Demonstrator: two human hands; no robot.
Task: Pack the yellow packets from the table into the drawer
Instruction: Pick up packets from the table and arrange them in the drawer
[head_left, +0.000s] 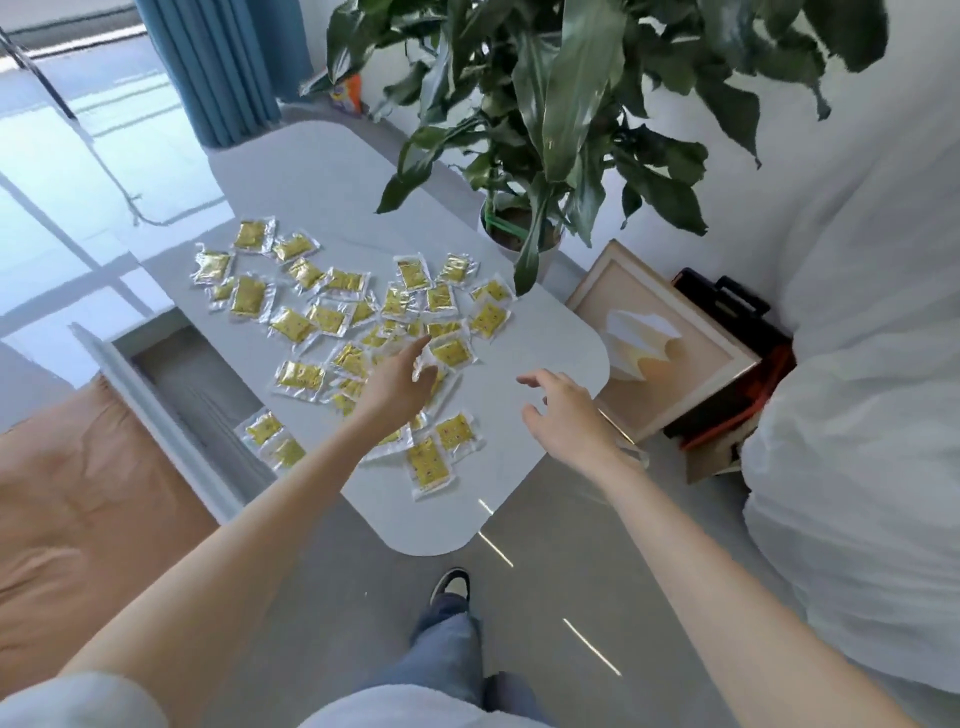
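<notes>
Nearest, along the bottom edge: a pale sleeve (78, 699), blue jeans (447, 654) and one dark-and-white shoe (451, 584) on the grey floor (545, 597). At lower left, a brown cushioned surface (78, 493). Just above it, left of centre, the drawer (197, 379), pulled open beside the long left edge of the white counter (545, 332). At upper left, bright window light and a blue curtain (218, 67).

Across the counter, yellow packets (298, 376) in clear wrap, scattered flat and partly overlapping. Spread from the upper left of the counter down towards its near end, every one in sight lying on the counter top.

Left hand (397, 387) stretched out from the bottom left over the middle of the spread. Thumb and forefinger pinching the clear crinkled edge of one packet (452, 353), the other fingers hard to make out.

Right hand (563, 415) just right of centre, hovering over a bare part of the counter near its rounded corner. Fingers spread and loosely bent, holding nothing, apart from the packets.

At top centre, a big leafy plant (561, 104) in a pale pot behind the counter. Right of the counter, a framed picture (670, 353) down by the floor, with a black and orange case (737, 312) behind it. At far right, bulky white fabric (857, 364).
</notes>
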